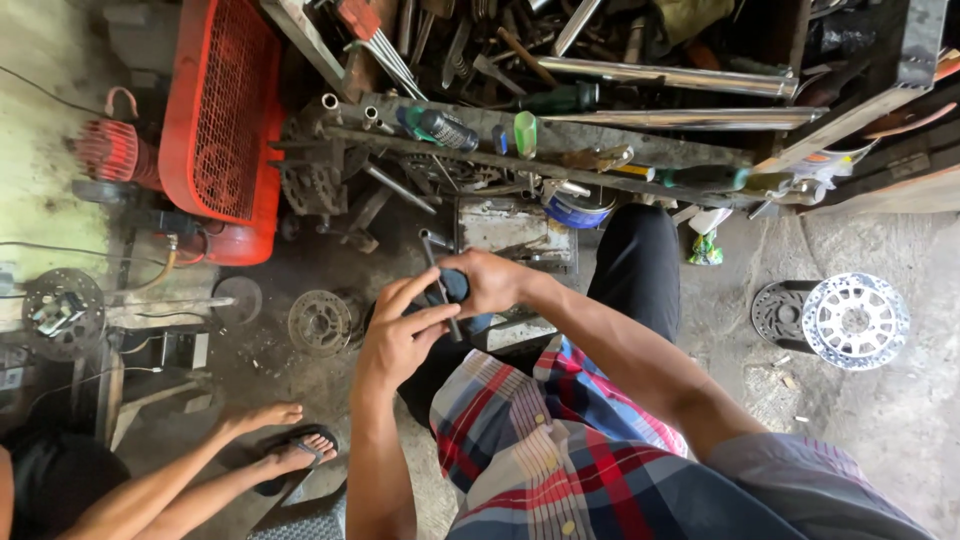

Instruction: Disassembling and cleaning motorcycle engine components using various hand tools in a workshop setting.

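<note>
Both hands meet at a slim metal rod (441, 285): left hand (400, 335) pinches its lower end, right hand (487, 283) grips beside it.

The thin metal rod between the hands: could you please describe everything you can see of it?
The rod is slim, straight, dark grey metal with a small socket-like end at the top. It stands nearly upright, tilted slightly left. The right hand grips its middle against a dark rounded part, and the left hand pinches its lower stretch. Its bottom tip pokes out below the fingers.
</note>
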